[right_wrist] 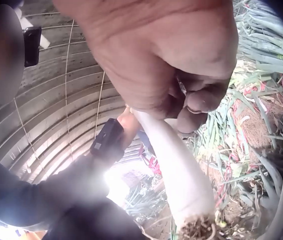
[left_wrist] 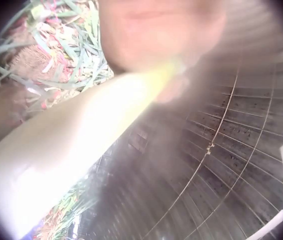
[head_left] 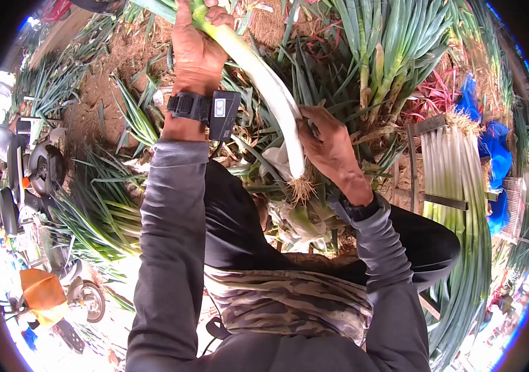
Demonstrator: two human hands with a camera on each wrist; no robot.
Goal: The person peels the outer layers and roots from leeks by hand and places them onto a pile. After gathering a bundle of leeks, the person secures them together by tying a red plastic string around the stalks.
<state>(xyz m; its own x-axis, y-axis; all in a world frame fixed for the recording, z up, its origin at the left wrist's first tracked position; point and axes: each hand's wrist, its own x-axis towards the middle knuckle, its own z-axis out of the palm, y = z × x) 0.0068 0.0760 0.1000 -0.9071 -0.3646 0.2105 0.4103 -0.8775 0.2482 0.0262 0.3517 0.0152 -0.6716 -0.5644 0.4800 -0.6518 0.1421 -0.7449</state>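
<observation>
A long leek (head_left: pixel 268 84) slants across the head view, its white end and brown roots (head_left: pixel 301 190) toward the person's lap. High in that view the left hand (head_left: pixel 199 46) grips its green part, fingers curled round it. The right hand (head_left: pixel 329 146) is at the white shaft, lower down. In the right wrist view the right hand (right_wrist: pixel 166 60) has curled fingers against the white shaft (right_wrist: pixel 174 165), above the roots. The left wrist view shows the pale shaft (left_wrist: pixel 71 135) running up to the left hand (left_wrist: pixel 161 35), partly blurred.
Trimmed leeks (head_left: pixel 457 167) lie bundled on a wooden frame (head_left: pixel 445 201) at the right. Untrimmed leeks (head_left: pixel 394 49) stand beyond the knees, and more leeks (head_left: pixel 106 211) lie at the left. Leaf scraps cover the ground. Motorbikes (head_left: pixel 47 164) stand at far left.
</observation>
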